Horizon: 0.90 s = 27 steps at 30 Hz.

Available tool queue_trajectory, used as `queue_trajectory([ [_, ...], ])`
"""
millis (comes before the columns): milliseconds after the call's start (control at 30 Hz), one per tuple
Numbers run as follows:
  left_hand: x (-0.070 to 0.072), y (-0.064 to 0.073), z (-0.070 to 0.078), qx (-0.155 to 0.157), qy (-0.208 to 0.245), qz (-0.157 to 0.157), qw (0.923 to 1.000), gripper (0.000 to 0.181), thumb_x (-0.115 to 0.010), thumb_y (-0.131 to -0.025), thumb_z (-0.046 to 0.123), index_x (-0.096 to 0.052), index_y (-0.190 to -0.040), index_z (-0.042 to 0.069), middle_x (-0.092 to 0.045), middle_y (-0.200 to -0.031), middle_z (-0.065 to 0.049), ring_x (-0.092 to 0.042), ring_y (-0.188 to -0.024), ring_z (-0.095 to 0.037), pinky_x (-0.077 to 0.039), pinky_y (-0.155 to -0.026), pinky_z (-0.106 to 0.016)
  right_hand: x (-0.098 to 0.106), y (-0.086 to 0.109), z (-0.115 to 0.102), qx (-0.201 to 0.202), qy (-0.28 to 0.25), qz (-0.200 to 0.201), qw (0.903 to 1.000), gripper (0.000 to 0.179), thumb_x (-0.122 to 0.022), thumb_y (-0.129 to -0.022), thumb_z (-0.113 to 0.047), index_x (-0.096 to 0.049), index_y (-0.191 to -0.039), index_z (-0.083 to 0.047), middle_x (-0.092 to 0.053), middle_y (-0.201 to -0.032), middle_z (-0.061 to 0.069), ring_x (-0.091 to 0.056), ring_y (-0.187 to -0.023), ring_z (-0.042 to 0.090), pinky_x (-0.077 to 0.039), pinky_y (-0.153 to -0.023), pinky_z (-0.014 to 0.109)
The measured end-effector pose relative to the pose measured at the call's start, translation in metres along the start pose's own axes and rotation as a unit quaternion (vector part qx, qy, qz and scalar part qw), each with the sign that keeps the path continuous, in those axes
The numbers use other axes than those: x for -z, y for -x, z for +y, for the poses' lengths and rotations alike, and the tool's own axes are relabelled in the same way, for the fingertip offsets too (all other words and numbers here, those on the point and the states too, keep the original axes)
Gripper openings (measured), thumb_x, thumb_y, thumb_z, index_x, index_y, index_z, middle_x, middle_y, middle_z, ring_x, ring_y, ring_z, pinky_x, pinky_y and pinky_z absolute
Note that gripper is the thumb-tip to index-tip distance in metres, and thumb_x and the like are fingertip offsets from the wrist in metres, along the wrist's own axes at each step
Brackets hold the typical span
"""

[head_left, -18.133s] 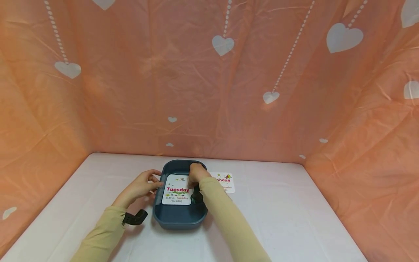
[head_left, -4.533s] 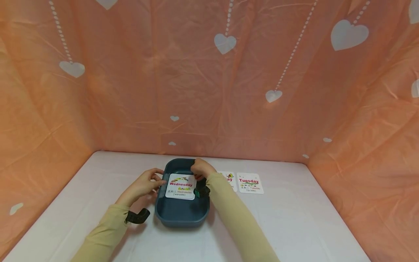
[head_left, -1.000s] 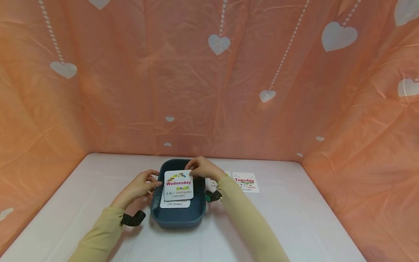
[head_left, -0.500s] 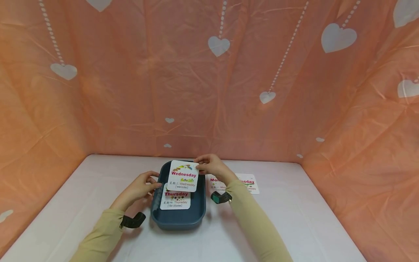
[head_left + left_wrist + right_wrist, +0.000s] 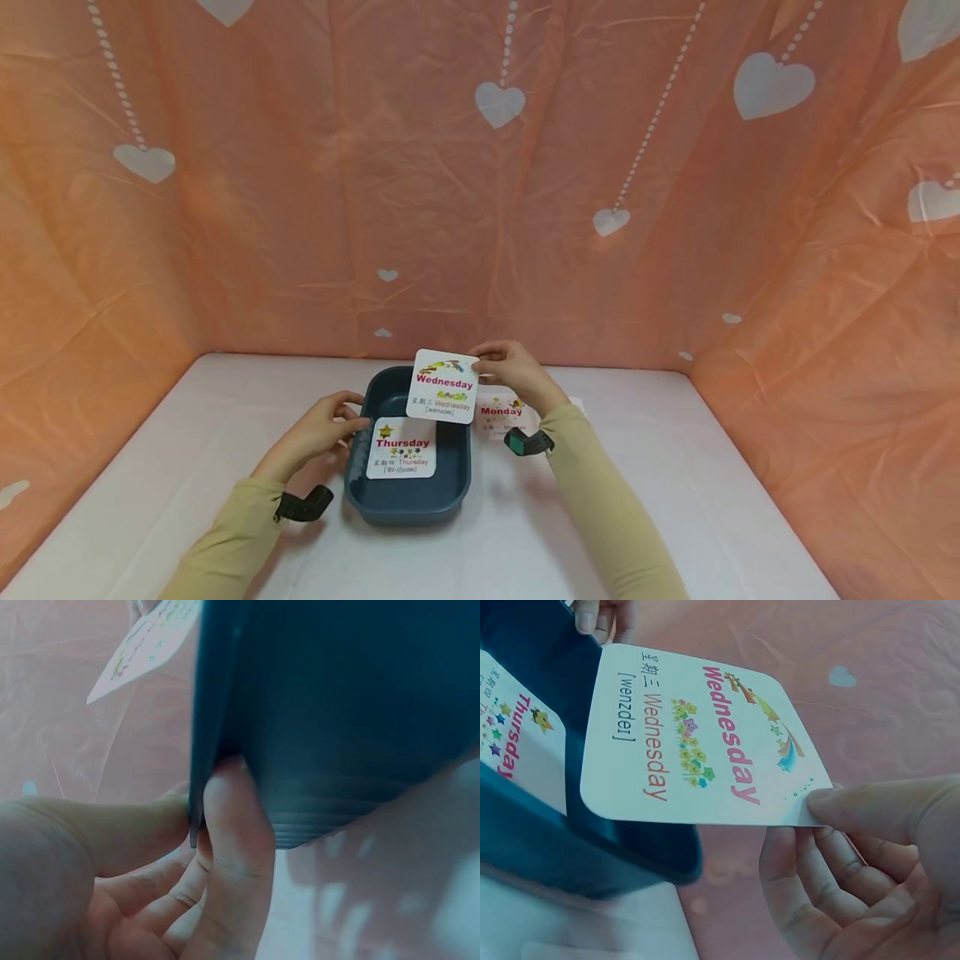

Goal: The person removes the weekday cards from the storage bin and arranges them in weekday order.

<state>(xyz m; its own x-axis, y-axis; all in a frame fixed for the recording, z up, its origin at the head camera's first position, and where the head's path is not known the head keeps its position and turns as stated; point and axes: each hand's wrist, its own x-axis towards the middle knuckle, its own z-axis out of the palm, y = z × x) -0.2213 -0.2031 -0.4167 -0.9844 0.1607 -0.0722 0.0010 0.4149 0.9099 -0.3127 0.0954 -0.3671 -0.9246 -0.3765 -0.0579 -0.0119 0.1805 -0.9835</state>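
My right hand (image 5: 517, 373) pinches the Wednesday flash card (image 5: 442, 387) by its upper right corner, thumb on the printed face. The card hangs tilted above the far right part of the dark blue plastic box (image 5: 408, 507). In the right wrist view the card's print (image 5: 697, 742) shows large, with the box wall below it. My left hand (image 5: 318, 432) pinches the box's left rim between thumb and index finger; the left wrist view shows the rim (image 5: 202, 712) between them. A Thursday flash card (image 5: 401, 450) lies face up inside the box.
On the white table (image 5: 645, 492), right of the box, lies a Monday card (image 5: 501, 412), partly under my right wrist. Beside it only a corner of another card (image 5: 579, 405) shows past my sleeve. An orange curtain (image 5: 442, 208) with hearts surrounds the table.
The Wednesday card has risen and moved right and away, out of the box, baring the Thursday card. My left hand stays on the rim. Earlier, the Tuesday card went from the box to the table.
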Motion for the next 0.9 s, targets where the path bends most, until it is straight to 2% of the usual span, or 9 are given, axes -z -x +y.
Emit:
queue_trajectory([
  [267, 0.001, 0.0, -0.001, 0.008, 0.002, 0.006, 1.0, 0.046, -0.061, -0.092, 0.006, -0.041, -0.13, -0.011, -0.06, -0.088, -0.017, -0.056, -0.065, -0.019, -0.054, -0.056, -0.04, 0.016, 0.006, 0.002, 0.009, -0.005, 0.005, 0.9999, 0.024, -0.061, -0.089, 0.004, -0.061, -0.113, 0.007, -0.065, -0.104, 0.018, -0.063, -0.093, 0.023, -0.049, -0.088, 0.045],
  [500, 0.002, 0.001, 0.0, 0.003, 0.006, 0.004, 1.0, 0.046, -0.06, -0.092, 0.005, -0.041, -0.13, -0.012, -0.059, -0.087, -0.018, -0.056, -0.065, -0.019, -0.054, -0.055, -0.038, 0.039, 0.01, 0.011, -0.001, -0.002, 0.022, 0.9997, 0.023, -0.061, -0.091, 0.002, -0.062, -0.114, 0.005, -0.064, -0.106, 0.016, -0.062, -0.095, 0.023, -0.052, -0.083, 0.037],
  [667, 0.002, 0.001, -0.001, -0.001, 0.003, 0.003, 1.0, 0.045, -0.06, -0.092, 0.005, -0.041, -0.129, -0.013, -0.06, -0.086, -0.016, -0.055, -0.066, -0.02, -0.054, -0.056, -0.038, 0.059, 0.016, 0.017, -0.007, -0.002, 0.037, 0.9993, 0.023, -0.06, -0.091, 0.002, -0.061, -0.114, 0.006, -0.063, -0.106, 0.015, -0.061, -0.095, 0.021, -0.05, -0.088, 0.04],
  [900, 0.002, -0.001, -0.002, -0.003, -0.002, 0.003, 1.0, 0.045, -0.061, -0.093, 0.006, -0.041, -0.129, -0.012, -0.06, -0.086, -0.016, -0.056, -0.066, -0.02, -0.054, -0.057, -0.037, 0.091, 0.026, 0.028, -0.023, 0.02, 0.06, 0.9978, 0.035, -0.058, -0.094, -0.002, -0.052, -0.126, 0.011, -0.06, -0.116, 0.021, -0.06, -0.1, 0.024, -0.045, -0.095, 0.046],
])
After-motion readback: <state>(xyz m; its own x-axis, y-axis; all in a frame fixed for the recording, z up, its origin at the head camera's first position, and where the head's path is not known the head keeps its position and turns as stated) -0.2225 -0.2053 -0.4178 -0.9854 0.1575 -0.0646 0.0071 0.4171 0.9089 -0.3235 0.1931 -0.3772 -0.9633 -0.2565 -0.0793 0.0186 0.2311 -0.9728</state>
